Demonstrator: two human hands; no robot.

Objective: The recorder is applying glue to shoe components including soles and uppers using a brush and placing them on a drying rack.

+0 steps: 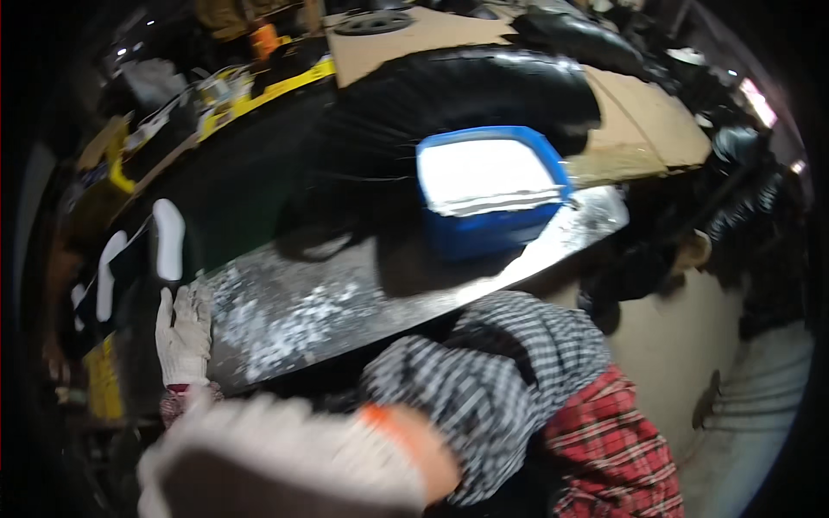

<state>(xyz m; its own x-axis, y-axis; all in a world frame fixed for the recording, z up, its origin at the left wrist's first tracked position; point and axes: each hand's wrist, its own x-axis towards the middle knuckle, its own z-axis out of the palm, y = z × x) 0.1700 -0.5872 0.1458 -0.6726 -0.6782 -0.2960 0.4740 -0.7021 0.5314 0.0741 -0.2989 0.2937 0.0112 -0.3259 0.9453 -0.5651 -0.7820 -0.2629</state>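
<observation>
My left hand (184, 337), in a white knit glove with a reddish cuff, lies at the left with its fingers stretched out. Just beyond its fingertips is a white sole-shaped piece (169, 240) on a dark surface. Another white sole-shaped piece (110, 274) lies farther left. Close to the camera at the bottom, my right hand (276, 453) looms large and blurred, in a white glove with an orange-edged cuff. Its fingers are too smeared to read, and nothing shows clearly in it.
A blue tub (484, 233) with bright white contents stands on a metal bench top (345, 302) spotted with white residue. Black ribbed sheeting (466, 82) arches behind it. Cardboard (635, 112) lies beyond. Yellow-edged bins (268, 97) stand at the far left.
</observation>
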